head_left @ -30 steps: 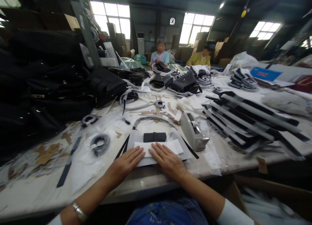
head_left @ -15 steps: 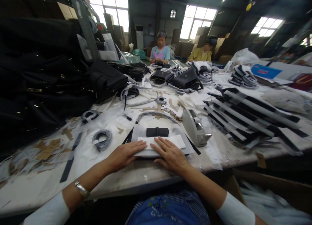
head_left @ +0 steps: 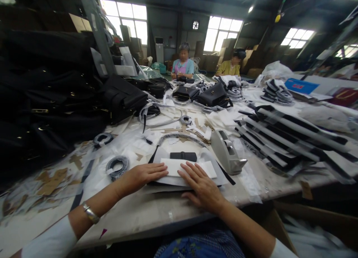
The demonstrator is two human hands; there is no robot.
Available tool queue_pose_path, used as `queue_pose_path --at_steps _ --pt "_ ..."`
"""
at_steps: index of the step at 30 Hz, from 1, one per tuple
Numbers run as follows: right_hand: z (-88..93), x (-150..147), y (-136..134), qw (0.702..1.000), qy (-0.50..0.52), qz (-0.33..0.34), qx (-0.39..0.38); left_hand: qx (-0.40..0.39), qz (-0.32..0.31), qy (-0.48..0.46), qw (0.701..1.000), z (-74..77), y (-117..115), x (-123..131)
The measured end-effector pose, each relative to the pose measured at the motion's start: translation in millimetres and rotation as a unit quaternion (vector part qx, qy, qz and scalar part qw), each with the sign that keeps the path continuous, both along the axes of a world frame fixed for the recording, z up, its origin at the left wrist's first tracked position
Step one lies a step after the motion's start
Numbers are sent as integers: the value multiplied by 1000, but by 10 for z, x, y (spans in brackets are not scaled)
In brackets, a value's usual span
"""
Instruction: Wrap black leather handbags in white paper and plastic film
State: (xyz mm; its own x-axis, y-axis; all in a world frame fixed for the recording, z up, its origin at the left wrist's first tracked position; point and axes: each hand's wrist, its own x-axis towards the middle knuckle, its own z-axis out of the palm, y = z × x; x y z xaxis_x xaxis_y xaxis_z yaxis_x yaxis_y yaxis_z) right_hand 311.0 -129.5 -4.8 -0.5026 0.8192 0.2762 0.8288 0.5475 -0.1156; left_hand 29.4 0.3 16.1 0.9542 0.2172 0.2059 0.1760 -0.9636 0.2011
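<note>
Both hands point(head_left: 203, 189) are lying flat and outstretched on a white sheet point(head_left: 173, 169), gripping nothing, left of a tape dispenser point(head_left: 225, 154).

I see the left hand point(head_left: 144, 175) and the right hand point(head_left: 203, 187), both bare. On the left wrist there is a shiny silver bracelet point(head_left: 91, 213), a wide ring with bright spots and darker spots. The left sleeve point(head_left: 52, 237) is white and plain, and it ends partway along the arm. I get just a bit of the right sleeve point(head_left: 281, 250), white too. Below the near edge of the table point(head_left: 134, 209) I see blue clothing point(head_left: 195, 248), with tiny checks and some yellow-green shapes.
</note>
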Motion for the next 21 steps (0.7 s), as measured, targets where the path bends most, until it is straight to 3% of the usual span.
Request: queue_pose_path --at_steps 3,9,11,14,18,21 --pt "0 -10 30 1000 -10 6 -19 -22 3 37 999 -4 17 -13" --pt "-150 -4 80 999 -23 21 25 -57 50 98 992 318 -152 38" --pt "-181 27 92 999 -22 27 36 -41 71 86 993 351 -277 88" --pt "-180 128 117 998 -27 47 41 17 117 65 991 207 -508 179" --pt "-91 241 135 995 -35 89 11 147 162 43 975 -172 -786 254" --pt "23 146 118 998 -11 59 -33 208 183 -11 961 -387 -893 261"
